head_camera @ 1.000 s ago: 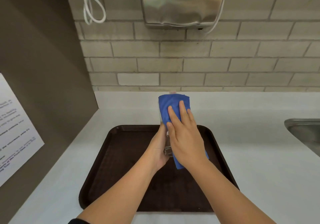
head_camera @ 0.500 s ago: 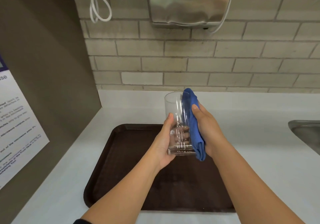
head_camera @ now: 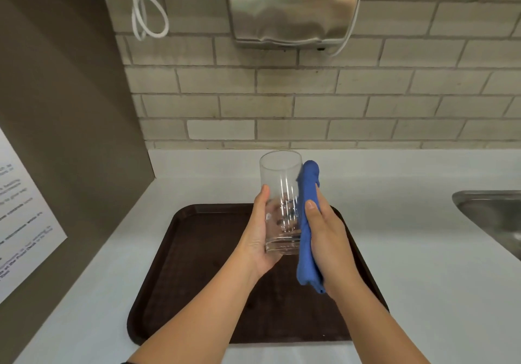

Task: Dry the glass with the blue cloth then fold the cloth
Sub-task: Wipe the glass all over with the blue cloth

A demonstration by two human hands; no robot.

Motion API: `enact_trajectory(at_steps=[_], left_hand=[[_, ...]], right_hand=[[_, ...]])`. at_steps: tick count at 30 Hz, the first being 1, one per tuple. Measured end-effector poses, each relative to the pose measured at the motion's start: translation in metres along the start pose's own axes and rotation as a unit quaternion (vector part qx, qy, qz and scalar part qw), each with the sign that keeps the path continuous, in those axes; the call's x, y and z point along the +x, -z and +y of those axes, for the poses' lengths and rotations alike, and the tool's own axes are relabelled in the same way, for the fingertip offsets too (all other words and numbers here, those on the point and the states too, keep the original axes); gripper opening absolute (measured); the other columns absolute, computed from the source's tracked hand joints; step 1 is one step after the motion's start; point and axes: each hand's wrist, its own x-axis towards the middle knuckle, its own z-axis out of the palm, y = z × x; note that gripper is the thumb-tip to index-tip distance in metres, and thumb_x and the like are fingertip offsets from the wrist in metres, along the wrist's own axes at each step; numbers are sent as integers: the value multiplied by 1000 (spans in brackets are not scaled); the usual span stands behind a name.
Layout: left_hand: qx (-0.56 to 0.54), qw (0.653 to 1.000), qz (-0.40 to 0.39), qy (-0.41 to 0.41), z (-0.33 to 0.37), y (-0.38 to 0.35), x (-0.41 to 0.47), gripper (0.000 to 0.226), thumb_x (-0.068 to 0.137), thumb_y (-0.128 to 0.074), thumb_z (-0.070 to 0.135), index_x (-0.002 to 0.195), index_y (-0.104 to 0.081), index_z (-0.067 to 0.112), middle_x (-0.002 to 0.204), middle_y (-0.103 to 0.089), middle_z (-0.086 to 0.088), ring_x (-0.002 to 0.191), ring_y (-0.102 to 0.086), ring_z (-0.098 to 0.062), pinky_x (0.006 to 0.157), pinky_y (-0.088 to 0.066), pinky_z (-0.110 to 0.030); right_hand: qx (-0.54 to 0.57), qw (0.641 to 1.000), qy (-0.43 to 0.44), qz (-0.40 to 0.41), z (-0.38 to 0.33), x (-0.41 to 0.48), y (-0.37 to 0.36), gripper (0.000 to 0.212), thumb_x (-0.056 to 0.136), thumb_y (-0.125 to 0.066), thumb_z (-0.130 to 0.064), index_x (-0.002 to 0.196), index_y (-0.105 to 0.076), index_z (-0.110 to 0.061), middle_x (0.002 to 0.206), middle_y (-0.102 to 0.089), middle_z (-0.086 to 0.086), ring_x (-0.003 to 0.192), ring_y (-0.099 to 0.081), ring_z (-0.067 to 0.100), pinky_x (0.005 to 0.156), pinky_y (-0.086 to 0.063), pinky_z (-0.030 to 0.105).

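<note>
Left hand (head_camera: 258, 239): forearm rises from the lower left, fingers (head_camera: 263, 203) wrapped round the lower half of the glass (head_camera: 280, 183), thumb on its near side. The glass is upright, mouth up, held above the tray (head_camera: 183, 265).

Right hand (head_camera: 327, 231): palm faces left and the thumb clamps the blue cloth (head_camera: 307, 194). The cloth is bunched lengthwise between these fingers and the glass's right wall, touching it.

The tray lies on the desk (head_camera: 423, 251), below both hands.
</note>
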Motion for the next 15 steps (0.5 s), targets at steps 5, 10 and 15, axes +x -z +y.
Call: enact_trajectory(at_steps=[5,10,15], left_hand=[[62,998,-6,-17,7,-3,-2,52,84,-47,59,104,-69,16,86,-74,-5,81,-70,-19,75,-54,-33],[150,987,11,-60,10,-10,-4,54,82,-50,61,121,-63,25,111,-72,-1,105,-67,-16,92,-51,-32],[69,997,22,-29,17,-5,-7,54,90,-31,62,113,-64,25,106,-73,-4,100,-68,-19,88,-51,-38]], right_hand=[[-128,988,82,8,5,-15,-7,46,95,-29,-33,137,-14,-41,154,-19,-13,129,-19,-9,96,-23,0],[-233,962,145,-3,-4,-3,-12,42,96,-26,-32,132,-8,-43,156,-12,-10,128,-15,-8,103,-21,14],[-230,966,109,-36,-17,16,-11,45,97,-25,-35,142,-23,-33,156,-15,-12,142,-16,4,103,-18,19]])
